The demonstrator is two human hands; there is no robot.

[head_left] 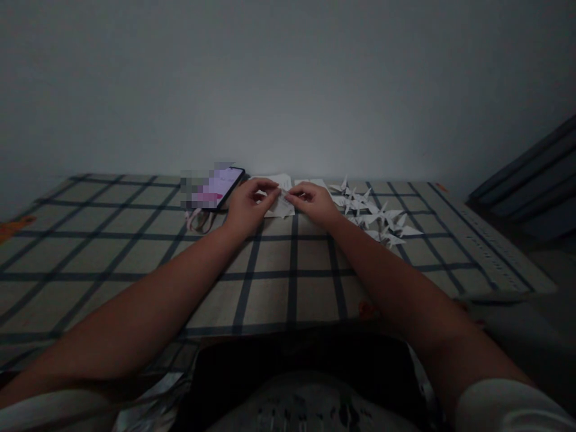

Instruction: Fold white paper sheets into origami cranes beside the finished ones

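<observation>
left hand (249,201) pinches small, white, thin paper (282,191).

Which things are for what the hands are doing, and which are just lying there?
Probably for the job:
white paper sheet at fingertips of left hand and right hand
spiky folded white paper shapes

Seemingly just lying there:
black-edged rectangular phone, screen lit
pale pink looped strap

Dimly lit grey wall (288,84); checked tablecloth (272,255).
</observation>
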